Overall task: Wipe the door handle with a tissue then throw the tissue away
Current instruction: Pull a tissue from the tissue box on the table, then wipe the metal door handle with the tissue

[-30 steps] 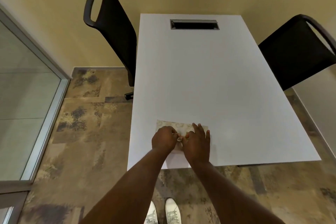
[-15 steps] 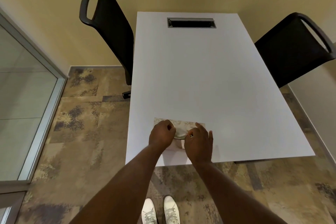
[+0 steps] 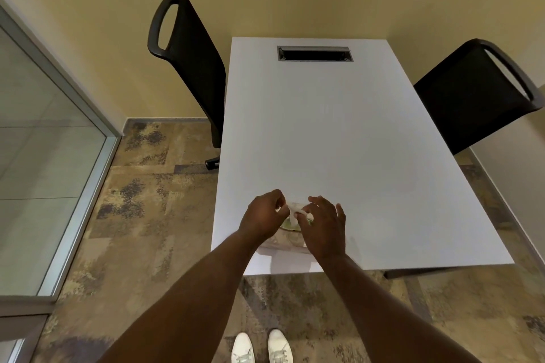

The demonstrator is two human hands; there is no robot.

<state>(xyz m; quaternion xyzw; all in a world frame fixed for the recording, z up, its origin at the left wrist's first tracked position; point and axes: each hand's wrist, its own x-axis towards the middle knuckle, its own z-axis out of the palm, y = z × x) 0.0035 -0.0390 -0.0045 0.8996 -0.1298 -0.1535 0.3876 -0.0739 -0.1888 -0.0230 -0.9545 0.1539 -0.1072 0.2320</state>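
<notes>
A patterned tissue pack lies near the front edge of the white table, mostly hidden under my hands. A white tissue sticks up out of its opening. My left hand is curled with its fingertips pinched on the tissue's left end. My right hand pinches the right end between thumb and forefinger, its other fingers spread. No door handle and no bin are in view.
Two black chairs stand at the table, one at the left, one at the right. A cable slot sits at the table's far end. A glass partition with a metal frame runs along the left. My white shoes stand on patterned carpet.
My hands have risen a little off the pack, and a white tissue now shows between the fingertips. The camera has tilted, so the table sits lower in view.
</notes>
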